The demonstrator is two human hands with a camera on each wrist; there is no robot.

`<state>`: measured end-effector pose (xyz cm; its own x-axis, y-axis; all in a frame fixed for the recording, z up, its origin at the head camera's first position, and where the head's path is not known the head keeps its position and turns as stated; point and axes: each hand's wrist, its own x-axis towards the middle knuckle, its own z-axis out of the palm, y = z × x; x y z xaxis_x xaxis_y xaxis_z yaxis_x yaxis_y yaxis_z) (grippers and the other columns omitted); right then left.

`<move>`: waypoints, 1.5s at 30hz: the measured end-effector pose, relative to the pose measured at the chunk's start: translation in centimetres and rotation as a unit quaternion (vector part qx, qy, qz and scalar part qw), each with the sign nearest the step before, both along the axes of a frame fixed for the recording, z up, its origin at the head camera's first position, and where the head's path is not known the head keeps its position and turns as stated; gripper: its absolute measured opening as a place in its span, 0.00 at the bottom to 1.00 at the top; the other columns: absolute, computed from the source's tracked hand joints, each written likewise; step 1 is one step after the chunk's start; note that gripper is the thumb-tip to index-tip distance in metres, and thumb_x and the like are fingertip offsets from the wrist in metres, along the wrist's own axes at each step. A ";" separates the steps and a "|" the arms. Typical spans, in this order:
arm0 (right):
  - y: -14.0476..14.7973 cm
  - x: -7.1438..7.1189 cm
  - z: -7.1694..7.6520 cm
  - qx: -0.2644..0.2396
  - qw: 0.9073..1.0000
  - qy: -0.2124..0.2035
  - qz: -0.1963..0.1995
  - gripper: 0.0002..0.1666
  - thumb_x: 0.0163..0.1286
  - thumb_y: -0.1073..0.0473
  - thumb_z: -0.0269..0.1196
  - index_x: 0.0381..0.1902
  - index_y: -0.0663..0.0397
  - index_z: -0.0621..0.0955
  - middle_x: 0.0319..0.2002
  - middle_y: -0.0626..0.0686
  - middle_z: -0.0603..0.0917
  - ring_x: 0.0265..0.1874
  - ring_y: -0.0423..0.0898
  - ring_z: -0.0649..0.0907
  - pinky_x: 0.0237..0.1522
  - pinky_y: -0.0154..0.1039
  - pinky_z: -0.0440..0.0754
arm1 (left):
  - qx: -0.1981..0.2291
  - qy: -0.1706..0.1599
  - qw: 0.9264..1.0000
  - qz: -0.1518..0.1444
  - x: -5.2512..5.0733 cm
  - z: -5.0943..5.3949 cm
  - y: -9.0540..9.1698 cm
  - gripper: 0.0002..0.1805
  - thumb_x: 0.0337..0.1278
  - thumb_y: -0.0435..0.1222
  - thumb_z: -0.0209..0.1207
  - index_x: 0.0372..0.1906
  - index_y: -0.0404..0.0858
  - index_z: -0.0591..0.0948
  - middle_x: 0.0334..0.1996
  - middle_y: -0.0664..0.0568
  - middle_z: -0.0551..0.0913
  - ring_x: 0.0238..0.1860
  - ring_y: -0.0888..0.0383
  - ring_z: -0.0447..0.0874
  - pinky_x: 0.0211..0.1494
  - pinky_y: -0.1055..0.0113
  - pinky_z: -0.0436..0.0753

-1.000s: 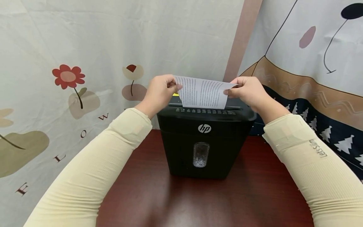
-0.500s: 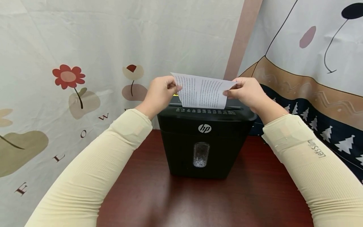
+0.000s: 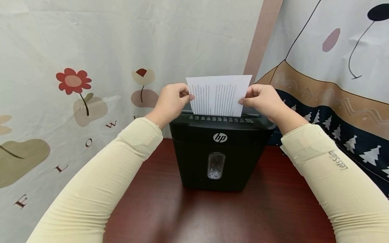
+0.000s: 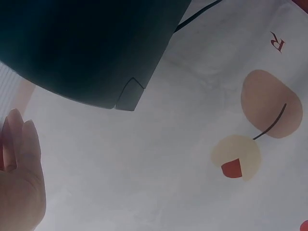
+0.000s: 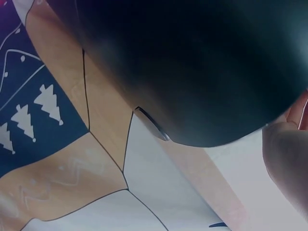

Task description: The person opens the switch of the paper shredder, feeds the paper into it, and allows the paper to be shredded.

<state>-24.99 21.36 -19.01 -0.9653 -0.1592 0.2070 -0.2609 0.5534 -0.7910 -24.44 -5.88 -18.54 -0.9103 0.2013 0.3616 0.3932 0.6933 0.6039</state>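
A printed sheet of paper (image 3: 217, 96) stands in the slot of a black HP paper shredder (image 3: 194, 152), its lower edge hidden there. By its left edge the left hand (image 3: 172, 100) pinches the sheet, thumb in front. The right hand (image 3: 262, 101) pinches the opposite edge in the same way. Both hands are just above the shredder's top. In the left wrist view only part of the left hand (image 4: 24, 178) shows, beside the dark shredder body (image 4: 91, 48). Part of the right hand (image 5: 288, 159) appears at the right edge of the right wrist view.
The shredder stands on a dark red tabletop (image 3: 209, 216). White paper scraps (image 3: 214, 174) lie behind its front window. A flower-printed curtain (image 3: 100, 44) hangs behind and to the left, and a patterned cloth (image 3: 334, 101) to the right. A dark cord (image 4: 197, 15) runs from the shredder.
The sheet, earlier slanted and bowed at the top, now stands more upright and flat, with its blank upper margin in sight. Both hands have stayed almost in place.
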 end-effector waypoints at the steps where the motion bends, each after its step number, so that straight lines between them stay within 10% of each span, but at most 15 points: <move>1: 0.0 0.0 0.0 -0.002 1.000 0.000 0.001 0.12 0.64 0.61 0.66 0.43 0.63 0.83 0.35 0.43 0.87 0.40 0.38 0.80 0.55 0.48 0.76 | -0.001 0.000 1.000 0.001 0.0 0.0 0.0 0.09 0.64 0.37 0.60 0.30 0.36 0.77 0.35 0.45 0.84 0.39 0.53 0.79 0.38 0.64 0.72; 15: 0.2 0.1 -0.3 0.010 1.000 0.007 0.002 0.06 0.64 0.60 0.66 0.30 0.54 0.79 0.31 0.42 0.83 0.38 0.41 0.77 0.42 0.38 0.74 | -0.002 -0.008 1.000 0.005 0.1 -0.2 -0.3 0.07 0.64 0.36 0.60 0.34 0.35 0.80 0.37 0.45 0.83 0.39 0.52 0.76 0.40 0.62 0.74; 34: 0.0 0.3 -0.9 0.037 0.999 0.001 0.011 0.09 0.67 0.61 0.62 0.39 0.62 0.81 0.35 0.50 0.83 0.39 0.43 0.77 0.41 0.34 0.76 | -0.048 -0.030 0.998 -0.004 0.0 -1.1 -0.6 0.06 0.64 0.34 0.59 0.39 0.35 0.82 0.37 0.46 0.85 0.39 0.52 0.79 0.44 0.61 0.77; 45: -0.2 0.1 -1.8 0.081 0.997 0.010 0.014 0.08 0.66 0.62 0.63 0.40 0.62 0.83 0.40 0.58 0.84 0.43 0.51 0.78 0.49 0.48 0.76 | -0.080 -0.024 0.996 -0.019 0.0 -1.6 -0.7 0.04 0.64 0.32 0.59 0.36 0.35 0.81 0.34 0.46 0.83 0.36 0.52 0.77 0.44 0.61 0.77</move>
<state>-24.92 21.12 -20.79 -0.9558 -0.2189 0.1963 -0.2934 0.6659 -0.6859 -24.41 -6.59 -20.13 -0.9169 0.2864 0.2779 0.3932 0.7673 0.5066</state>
